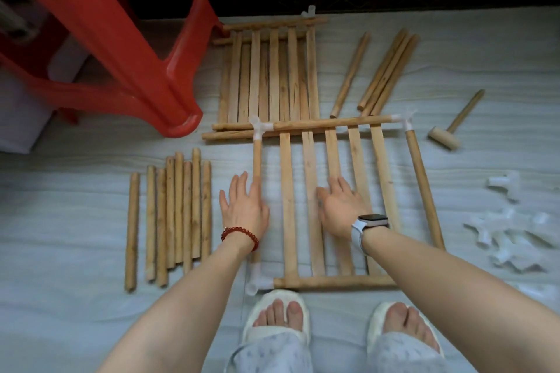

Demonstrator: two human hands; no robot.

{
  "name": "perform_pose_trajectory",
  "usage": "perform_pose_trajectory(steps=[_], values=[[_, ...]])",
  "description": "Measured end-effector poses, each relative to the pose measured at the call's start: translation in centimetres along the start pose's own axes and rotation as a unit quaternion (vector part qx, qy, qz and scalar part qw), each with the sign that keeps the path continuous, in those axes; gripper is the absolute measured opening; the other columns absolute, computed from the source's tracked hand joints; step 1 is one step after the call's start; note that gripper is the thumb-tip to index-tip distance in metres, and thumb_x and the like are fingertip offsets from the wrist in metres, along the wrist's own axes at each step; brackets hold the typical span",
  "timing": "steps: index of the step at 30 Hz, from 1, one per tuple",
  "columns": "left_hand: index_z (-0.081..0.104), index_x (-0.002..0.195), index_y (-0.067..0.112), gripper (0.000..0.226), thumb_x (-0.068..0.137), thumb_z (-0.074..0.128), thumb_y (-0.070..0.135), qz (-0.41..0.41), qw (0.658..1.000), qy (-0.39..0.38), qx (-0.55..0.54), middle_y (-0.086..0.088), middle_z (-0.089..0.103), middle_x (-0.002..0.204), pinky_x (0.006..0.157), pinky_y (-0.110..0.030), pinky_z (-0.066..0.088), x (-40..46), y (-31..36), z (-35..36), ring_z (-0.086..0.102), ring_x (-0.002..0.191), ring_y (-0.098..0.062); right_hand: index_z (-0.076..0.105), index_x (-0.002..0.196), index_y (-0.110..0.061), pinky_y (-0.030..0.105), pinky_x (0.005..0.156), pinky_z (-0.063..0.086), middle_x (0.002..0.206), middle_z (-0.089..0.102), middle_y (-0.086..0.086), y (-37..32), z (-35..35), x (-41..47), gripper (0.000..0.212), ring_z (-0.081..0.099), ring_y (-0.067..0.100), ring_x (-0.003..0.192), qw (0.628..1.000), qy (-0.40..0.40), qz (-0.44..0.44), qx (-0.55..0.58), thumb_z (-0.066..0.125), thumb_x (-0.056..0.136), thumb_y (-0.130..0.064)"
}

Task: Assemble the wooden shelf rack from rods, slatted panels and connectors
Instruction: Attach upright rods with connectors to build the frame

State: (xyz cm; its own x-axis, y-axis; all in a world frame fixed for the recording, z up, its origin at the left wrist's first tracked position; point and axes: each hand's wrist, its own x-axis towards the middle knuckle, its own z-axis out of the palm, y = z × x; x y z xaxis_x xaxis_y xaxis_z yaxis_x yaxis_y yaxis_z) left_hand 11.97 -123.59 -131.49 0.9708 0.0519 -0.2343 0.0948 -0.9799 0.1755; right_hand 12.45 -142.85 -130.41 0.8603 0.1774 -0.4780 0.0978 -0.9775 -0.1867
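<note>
We have the first shelf frame in hand: the slatted panel (312,200) lies flat on the floor by our feet, side rods in corner connectors. Our left hand (244,206) rests spread on the left rod (257,157); our right hand (341,206) lies spread on the slats. The near-right corner, we judge, wants a connector from the pile (512,236), then the mallet (454,126).

Flat slatted panel (312,191) (corner connectors (260,127) fitted)
</note>
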Motion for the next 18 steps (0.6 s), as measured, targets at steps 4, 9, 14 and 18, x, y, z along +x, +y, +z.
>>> perform_pose_trajectory(steps=[4, 9, 14, 18], values=[[0.011, 0.148, 0.018, 0.072, 0.088, 0.050, 0.026, -0.232, 0.973, -0.009, -0.018, -0.010, 0.004, 0.156, 0.113, -0.051, 0.013, 0.2, -4.5, -0.8, 0.002, 0.143, -0.029, 0.032, 0.138, -0.014, 0.045, 0.109, 0.026, 0.145, 0.026, 0.010, -2.7, -0.3, 0.8, 0.046, 0.014, 0.027, 0.139, 0.999, 0.006, -0.049, 0.016, 0.040, 0.093, -0.011], [0.013, 0.147, 0.017, 0.073, 0.089, 0.053, 0.035, -0.335, 0.939, -0.062, -0.057, -0.013, 0.010, 0.153, 0.107, -0.052, 0.021, 1.2, -7.7, -0.3, 0.008, 0.139, -0.036, 0.036, 0.133, -0.012, 0.042, 0.107, 0.027, 0.144, 0.029, 0.010, -4.3, 0.4, 2.1, 0.042, 0.015, 0.028, 0.138, 0.997, 0.029, -0.069, 0.033, 0.037, 0.091, -0.008], [0.036, 0.130, 0.007, 0.064, 0.077, 0.064, 0.029, -0.279, 0.959, -0.033, 0.016, -0.016, 0.036, 0.130, 0.097, -0.040, 0.031, 1.4, -7.6, -0.1, 0.033, 0.121, -0.033, 0.036, 0.135, -0.011, 0.043, 0.109, 0.026, 0.146, 0.027, 0.008, -4.3, 1.7, 2.0, 0.044, 0.006, 0.026, 0.142, 0.997, 0.030, -0.069, 0.024, 0.038, 0.091, -0.007], [0.033, 0.128, 0.008, 0.065, 0.074, 0.066, 0.023, -0.309, 0.949, -0.060, -0.006, -0.017, 0.032, 0.132, 0.100, -0.040, 0.029, 2.1, -7.4, -0.3, 0.030, 0.122, -0.033, 0.038, 0.135, -0.010, 0.042, 0.107, 0.029, 0.145, 0.029, 0.008, -3.9, 2.0, 1.7, 0.042, 0.007, 0.024, 0.143, 0.997, 0.039, -0.069, 0.026, 0.037, 0.093, -0.007]])
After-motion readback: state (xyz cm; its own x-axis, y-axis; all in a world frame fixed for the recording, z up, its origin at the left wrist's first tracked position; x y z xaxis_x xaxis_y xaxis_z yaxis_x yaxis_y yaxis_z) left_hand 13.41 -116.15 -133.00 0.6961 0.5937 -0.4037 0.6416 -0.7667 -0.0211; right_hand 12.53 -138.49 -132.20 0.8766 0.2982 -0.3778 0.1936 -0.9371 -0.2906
